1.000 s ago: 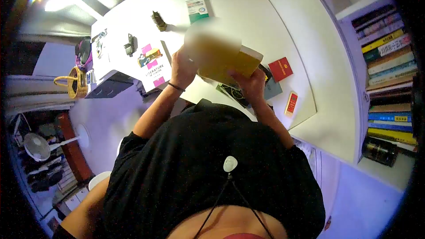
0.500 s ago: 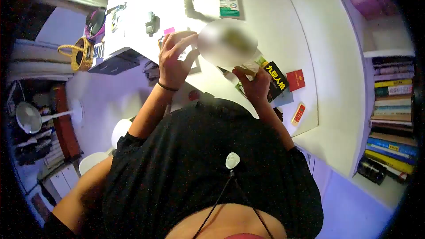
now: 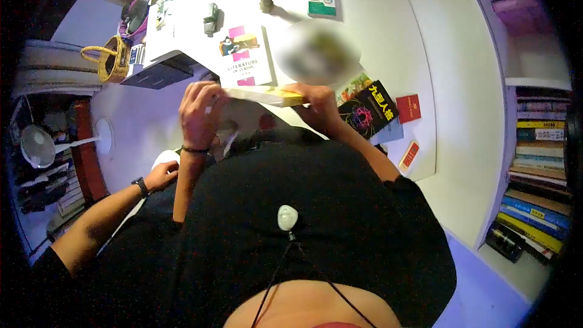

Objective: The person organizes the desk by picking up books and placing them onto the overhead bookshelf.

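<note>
Thin book (image 3: 258, 95) in right fingers (image 3: 305, 92), perhaps left fingers (image 3: 203, 90) too

The held book (image 3: 262, 95) looks paper, the tabletop (image 3: 379, 18) smooth, the shirt (image 3: 340, 200) matt cloth, the basket (image 3: 123, 64) rough wicker.

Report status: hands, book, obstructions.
Right hand gripping yellow-edged book. Left hand at its left end, grip unclear. No obstruction seen; Literature of Classic book just beyond.

Head view, forward and steeply down, close above the shirt (image 3: 316, 182), desk (image 3: 382, 24) beyond.
</note>
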